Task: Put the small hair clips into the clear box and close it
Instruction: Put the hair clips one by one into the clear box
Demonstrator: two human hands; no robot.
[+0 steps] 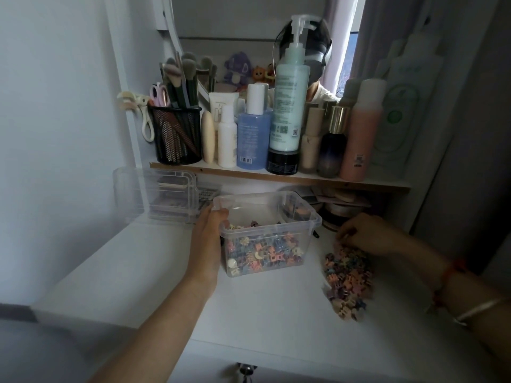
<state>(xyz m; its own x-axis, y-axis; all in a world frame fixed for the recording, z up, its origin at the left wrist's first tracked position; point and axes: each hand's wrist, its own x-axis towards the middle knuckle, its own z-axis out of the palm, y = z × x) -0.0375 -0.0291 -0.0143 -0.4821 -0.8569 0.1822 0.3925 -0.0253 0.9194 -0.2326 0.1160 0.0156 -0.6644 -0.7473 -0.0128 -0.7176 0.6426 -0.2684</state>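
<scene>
Centre-left, the left hand (209, 236) has its grip closed round the left rim of the clear box (276, 233) on the desk (138, 272). Lower right, the right hand (360, 230) curls onto the heaped hair clips (349, 276); I cannot tell whether its grip pinches any.

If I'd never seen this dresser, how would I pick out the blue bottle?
Find the shelf above the white desk, crowded with toiletries. Near its middle, the blue bottle stands between a small white bottle and a tall pale-green pump bottle. It alone is see-through blue, with a broad white cap.
</scene>
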